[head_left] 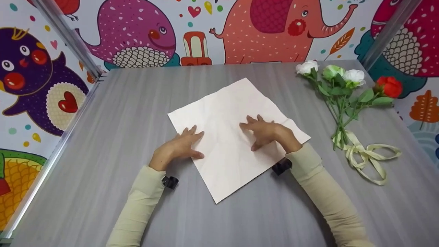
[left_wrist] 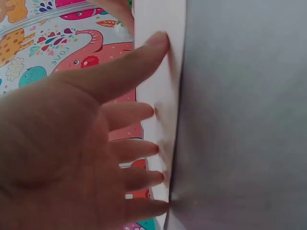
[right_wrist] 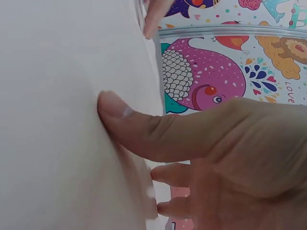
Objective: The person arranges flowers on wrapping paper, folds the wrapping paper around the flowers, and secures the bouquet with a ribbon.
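Note:
A pale, creased square sheet of paper [head_left: 226, 164] lies turned cornerwise on the grey table. My left hand [head_left: 180, 144] rests on its left edge with the fingers spread. In the left wrist view, the thumb [left_wrist: 139, 57] and fingertips touch the paper [left_wrist: 160, 14]. On the sheet's right half, my right hand [head_left: 265, 132] presses with spread fingertips. The right wrist view has the thumb [right_wrist: 139, 127] laid against the paper [right_wrist: 57, 96], other fingertips beside it. Neither hand grips anything.
To the right lie several artificial flowers, among them a white one [head_left: 354, 77] and a red one [head_left: 389, 86], with green stems [head_left: 340, 116]. A cream ribbon [head_left: 363, 161] loops below them. Metal rails [head_left: 65, 37] and a cartoon-printed wall border the grey table [head_left: 103, 137].

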A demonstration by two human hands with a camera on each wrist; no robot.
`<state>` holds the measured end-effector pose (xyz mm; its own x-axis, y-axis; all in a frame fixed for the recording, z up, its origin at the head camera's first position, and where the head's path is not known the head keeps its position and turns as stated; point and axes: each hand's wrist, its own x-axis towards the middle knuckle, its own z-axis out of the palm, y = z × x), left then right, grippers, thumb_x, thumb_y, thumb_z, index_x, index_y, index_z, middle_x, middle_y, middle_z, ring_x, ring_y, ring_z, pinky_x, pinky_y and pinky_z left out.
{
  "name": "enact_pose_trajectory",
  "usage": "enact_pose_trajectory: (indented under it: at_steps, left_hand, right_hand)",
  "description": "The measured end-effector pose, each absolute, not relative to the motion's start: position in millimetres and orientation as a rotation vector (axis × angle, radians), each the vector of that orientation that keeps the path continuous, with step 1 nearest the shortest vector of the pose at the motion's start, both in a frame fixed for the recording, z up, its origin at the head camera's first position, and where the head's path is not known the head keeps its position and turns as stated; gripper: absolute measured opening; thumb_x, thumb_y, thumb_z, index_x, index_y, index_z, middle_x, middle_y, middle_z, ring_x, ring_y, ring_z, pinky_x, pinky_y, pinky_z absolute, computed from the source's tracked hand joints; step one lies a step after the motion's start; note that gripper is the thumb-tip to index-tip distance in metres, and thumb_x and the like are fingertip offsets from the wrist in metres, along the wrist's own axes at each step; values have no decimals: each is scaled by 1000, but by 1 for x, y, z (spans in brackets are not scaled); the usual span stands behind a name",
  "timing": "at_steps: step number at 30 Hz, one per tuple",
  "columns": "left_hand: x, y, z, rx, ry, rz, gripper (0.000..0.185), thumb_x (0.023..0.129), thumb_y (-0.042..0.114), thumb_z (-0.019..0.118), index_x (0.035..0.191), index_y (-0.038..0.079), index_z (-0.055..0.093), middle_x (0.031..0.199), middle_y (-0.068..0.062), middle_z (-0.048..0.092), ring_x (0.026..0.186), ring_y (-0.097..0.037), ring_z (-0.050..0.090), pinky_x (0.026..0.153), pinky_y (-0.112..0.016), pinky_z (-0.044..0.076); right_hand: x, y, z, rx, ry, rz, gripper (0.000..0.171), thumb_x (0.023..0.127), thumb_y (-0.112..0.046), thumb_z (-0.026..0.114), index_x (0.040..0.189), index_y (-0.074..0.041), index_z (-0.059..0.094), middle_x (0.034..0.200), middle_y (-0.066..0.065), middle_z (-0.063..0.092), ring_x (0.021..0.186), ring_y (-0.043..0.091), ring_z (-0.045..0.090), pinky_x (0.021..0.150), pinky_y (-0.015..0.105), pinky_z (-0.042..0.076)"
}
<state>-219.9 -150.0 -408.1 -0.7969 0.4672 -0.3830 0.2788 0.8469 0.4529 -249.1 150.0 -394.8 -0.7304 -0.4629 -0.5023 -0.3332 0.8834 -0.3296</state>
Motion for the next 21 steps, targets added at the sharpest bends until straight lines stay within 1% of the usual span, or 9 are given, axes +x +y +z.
enact_pose_trajectory:
  at_steps: [3,6,10,13,16,19,21]
  left_hand:
    - [-221,-151,-409,549,2519,494,82,95,30,68,159,5,24,166,-27,2,153,-50,0,124,-60,7]
    - [-220,-152,-409,527,2516,490,83,95,30,69,159,6,22,165,-30,-2,153,-49,0,125,-57,9]
    - [-222,-148,-409,463,2526,475,90,93,32,71,160,7,17,164,-31,-6,154,-46,0,125,-55,13]
    - [-225,-143,-405,439,2536,432,93,92,34,72,161,7,15,165,-30,-3,154,-46,3,124,-56,16]
    - [-226,-138,-402,447,2541,372,92,92,36,72,161,7,17,165,-31,1,153,-49,5,122,-59,20]
    - [-226,-134,-400,448,2548,346,92,91,36,73,160,6,20,164,-32,4,153,-51,8,121,-60,22]
    - [-226,-131,-399,446,2558,345,92,90,36,74,159,5,22,164,-33,5,152,-52,9,121,-60,22]
  right_hand:
    - [-250,153,-392,-528,2479,-303,100,86,-31,79,162,-17,16,167,23,-5,152,51,-8,107,84,9]
    - [-250,156,-393,-513,2477,-340,102,85,-32,80,162,-13,16,166,26,-5,151,53,-8,113,78,10]
    - [-255,164,-395,-488,2469,-364,98,86,-27,79,161,-10,18,166,28,-2,151,54,-5,121,66,10]
    - [-258,169,-394,-478,2482,-366,95,87,-27,78,160,-9,21,166,27,1,151,55,-1,121,66,12]
    - [-263,175,-391,-522,2488,-363,94,86,-29,79,159,-7,24,165,30,5,149,57,4,121,65,15]
    - [-267,186,-386,-592,2509,-378,91,88,-31,77,157,-1,27,162,34,12,150,56,9,121,63,16]
    - [-270,200,-379,-581,2540,-443,87,90,-30,75,156,2,28,162,34,15,151,53,11,122,61,17]
